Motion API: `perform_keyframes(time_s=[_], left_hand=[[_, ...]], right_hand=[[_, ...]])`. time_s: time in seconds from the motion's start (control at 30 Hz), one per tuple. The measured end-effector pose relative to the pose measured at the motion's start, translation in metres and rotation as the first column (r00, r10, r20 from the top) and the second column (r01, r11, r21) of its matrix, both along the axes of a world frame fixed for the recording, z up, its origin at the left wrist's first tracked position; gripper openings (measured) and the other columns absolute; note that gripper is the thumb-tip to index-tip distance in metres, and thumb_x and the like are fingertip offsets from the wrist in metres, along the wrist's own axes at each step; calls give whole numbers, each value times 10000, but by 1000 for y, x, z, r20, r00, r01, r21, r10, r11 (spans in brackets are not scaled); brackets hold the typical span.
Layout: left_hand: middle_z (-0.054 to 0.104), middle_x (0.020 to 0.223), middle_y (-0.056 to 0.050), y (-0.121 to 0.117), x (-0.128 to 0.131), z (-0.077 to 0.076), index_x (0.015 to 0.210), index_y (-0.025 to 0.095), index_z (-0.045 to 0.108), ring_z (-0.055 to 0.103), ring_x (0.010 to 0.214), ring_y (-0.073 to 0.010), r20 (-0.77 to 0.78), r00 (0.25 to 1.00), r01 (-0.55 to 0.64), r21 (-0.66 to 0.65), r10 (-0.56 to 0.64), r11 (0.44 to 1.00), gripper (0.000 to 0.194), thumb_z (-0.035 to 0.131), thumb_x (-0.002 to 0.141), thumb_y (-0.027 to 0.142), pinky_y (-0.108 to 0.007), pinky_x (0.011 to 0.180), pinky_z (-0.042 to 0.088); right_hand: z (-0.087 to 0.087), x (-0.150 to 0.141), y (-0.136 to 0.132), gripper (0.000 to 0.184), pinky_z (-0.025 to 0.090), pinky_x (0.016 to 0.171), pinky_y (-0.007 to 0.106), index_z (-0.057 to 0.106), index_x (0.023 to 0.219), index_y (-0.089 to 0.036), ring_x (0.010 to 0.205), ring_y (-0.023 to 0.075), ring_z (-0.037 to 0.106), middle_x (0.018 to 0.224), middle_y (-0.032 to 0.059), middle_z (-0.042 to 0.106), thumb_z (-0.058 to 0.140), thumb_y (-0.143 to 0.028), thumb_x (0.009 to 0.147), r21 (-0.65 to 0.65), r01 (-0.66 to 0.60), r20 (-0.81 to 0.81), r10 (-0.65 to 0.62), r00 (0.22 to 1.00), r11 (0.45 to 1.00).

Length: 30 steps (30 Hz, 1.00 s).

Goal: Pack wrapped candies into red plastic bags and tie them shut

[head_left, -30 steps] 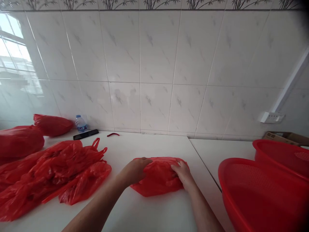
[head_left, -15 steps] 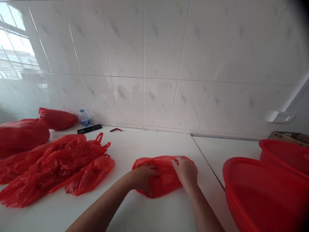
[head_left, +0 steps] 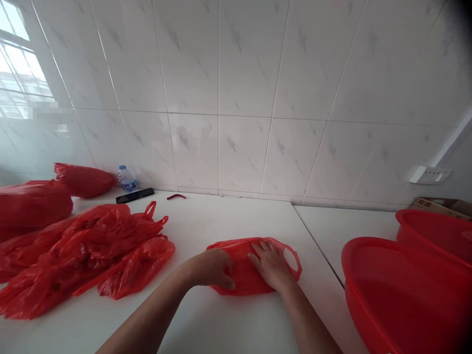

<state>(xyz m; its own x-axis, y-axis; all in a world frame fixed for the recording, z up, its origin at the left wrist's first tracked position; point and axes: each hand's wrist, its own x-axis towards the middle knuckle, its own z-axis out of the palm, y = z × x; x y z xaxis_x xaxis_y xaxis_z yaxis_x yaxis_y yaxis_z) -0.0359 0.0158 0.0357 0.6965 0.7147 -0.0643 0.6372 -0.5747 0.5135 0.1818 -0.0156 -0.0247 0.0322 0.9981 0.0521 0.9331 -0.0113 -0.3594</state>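
A red plastic bag (head_left: 245, 278) lies flattened on the white table in front of me, with a handle loop showing at its right end. At the bag's left end, my left hand (head_left: 212, 268) has its fingers curled in on the plastic and its thumb a little below them. My right hand (head_left: 272, 264) rests on the upper right part of the bag, palm down with fingers spread, just left of the loop. Whatever part of the bag is beneath my left hand is hidden.
A heap of crumpled red bags (head_left: 99, 246) covers the left of the table. Behind it are a filled red bag (head_left: 84, 180), a water bottle (head_left: 126, 178), a black phone (head_left: 134, 195) and a small dark-red curved object (head_left: 176, 196). Red plastic baskets (head_left: 356, 280) stand at right.
The fingers of my left hand have curled in. My right hand has moved left and flattened onto the bag, and the right handle loop now shows.
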Motion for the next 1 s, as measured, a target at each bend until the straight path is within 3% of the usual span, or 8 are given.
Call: perform_keyframes(time_s=[0.1, 0.23, 0.4, 0.5, 0.57, 0.63, 0.77, 1.0], left_hand=[[685, 880, -7, -4, 2, 2, 585, 227, 666, 623, 778, -210, -34, 995, 97, -17, -98, 995, 85, 685, 591, 310, -279, 659, 467], [639, 1121, -25, -4, 8, 1, 820, 243, 696, 589, 976, -203, 133, 989, 32, 203, -60, 979, 171, 555, 737, 191, -301, 838, 459], [588, 1220, -65, 3, 6, -16, 920, 246, 678, 499, 1137, -267, 47, 997, -77, 547, 61, 833, 305, 466, 784, 75, -432, 929, 402], [382, 1449, -59, 8, 2, -32, 1053, 280, 653, 271, 1348, -337, 138, 978, -206, 584, 153, 786, 334, 529, 779, 136, -528, 1030, 297], [336, 1473, -68, 12, -1, -42, 1130, 286, 621, 235, 1371, -336, 260, 937, -336, 490, 233, 804, 357, 544, 791, 202, -521, 1038, 308], [396, 1425, -79, 16, -4, -49, 1150, 273, 610, 360, 1313, -299, 381, 871, -434, 306, 309, 847, 346, 532, 813, 279, -456, 1005, 386], [596, 1214, -77, 22, -11, -52, 1106, 225, 628, 581, 1076, -228, 493, 755, -479, -38, 433, 877, 345, 495, 818, 362, -362, 921, 463], [697, 1019, -69, 24, -16, -49, 1174, 184, 615, 634, 814, -197, 548, 631, -516, -232, 549, 824, 469, 523, 772, 410, -316, 770, 503]], right_hand=[[0, -1, 1, 532, 221, 1059, 496, 438, 1372, -210, 1352, 313, 268, 1451, 99, 377, 293, -473, 934, 26, 12, 36, -13, 999, 1000], [8, -4, -2, 378, 341, 982, 435, 601, 1174, -196, 1190, 289, 469, 1261, 100, 569, 441, -390, 892, 158, 27, 18, -31, 999, 987], [18, -16, -9, 292, 427, 873, 331, 638, 1071, -205, 994, 203, 571, 1057, 59, 661, 396, -229, 910, 387, 67, -63, -46, 997, 920], [13, -21, -9, 299, 404, 929, 345, 618, 1139, -223, 1090, 219, 530, 1155, 56, 622, 486, -236, 871, 347, -39, -28, 52, 998, 937], [9, -21, -9, 295, 387, 957, 371, 628, 1127, -239, 1127, 237, 512, 1183, 52, 606, 518, -253, 853, 261, -95, -16, 103, 995, 961], [7, -22, -9, 283, 392, 956, 387, 640, 1109, -251, 1149, 247, 503, 1196, 49, 600, 511, -272, 857, 205, -99, -29, 107, 994, 974], [11, -26, -10, 336, 402, 974, 400, 613, 1180, -237, 1164, 246, 502, 1238, 60, 586, 510, -274, 862, 291, -56, -43, 71, 997, 955], [18, -44, -14, 280, 461, 911, 371, 654, 1075, -195, 1030, 213, 583, 1101, 82, 653, 457, -190, 877, 640, -55, -38, 103, 994, 767]])
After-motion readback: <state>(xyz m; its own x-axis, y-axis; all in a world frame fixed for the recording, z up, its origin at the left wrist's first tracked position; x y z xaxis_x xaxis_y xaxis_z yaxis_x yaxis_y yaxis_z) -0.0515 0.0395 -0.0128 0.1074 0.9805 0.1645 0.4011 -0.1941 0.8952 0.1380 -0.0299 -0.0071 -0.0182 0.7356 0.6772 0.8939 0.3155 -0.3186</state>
